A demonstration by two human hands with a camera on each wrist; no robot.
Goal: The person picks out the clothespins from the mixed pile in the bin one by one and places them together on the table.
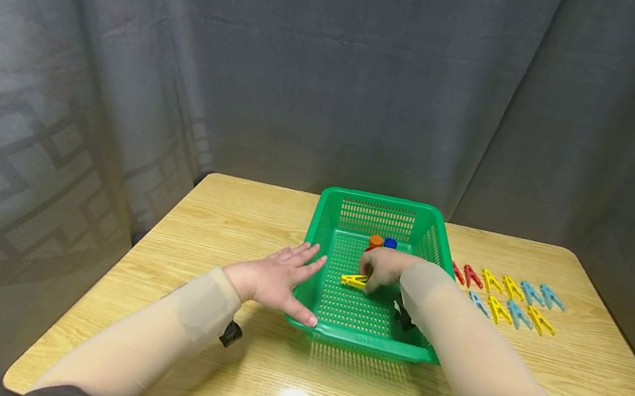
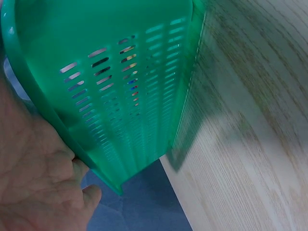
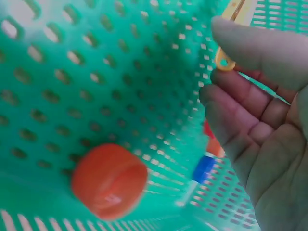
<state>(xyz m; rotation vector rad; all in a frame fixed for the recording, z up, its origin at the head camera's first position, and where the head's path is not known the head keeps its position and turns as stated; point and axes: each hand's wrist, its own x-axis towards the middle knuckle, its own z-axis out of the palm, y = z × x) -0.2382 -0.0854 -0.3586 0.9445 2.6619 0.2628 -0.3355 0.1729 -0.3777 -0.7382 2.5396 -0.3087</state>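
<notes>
Inside the green basket [image 1: 381,212] on the worktop [image 1: 212,222], the right hand [image 1: 384,270] pinches a yellow clothespin [image 1: 354,280] at its 9 o'clock, while the left hand [image 1: 278,280], its grip spread flat, presses the basket's left wall.

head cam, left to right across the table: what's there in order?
Left hand resting on the basket's left rim → green basket → yellow clothespin held by the right hand inside the basket → two rows of clothespins on the table, red then yellow then blue.
</notes>
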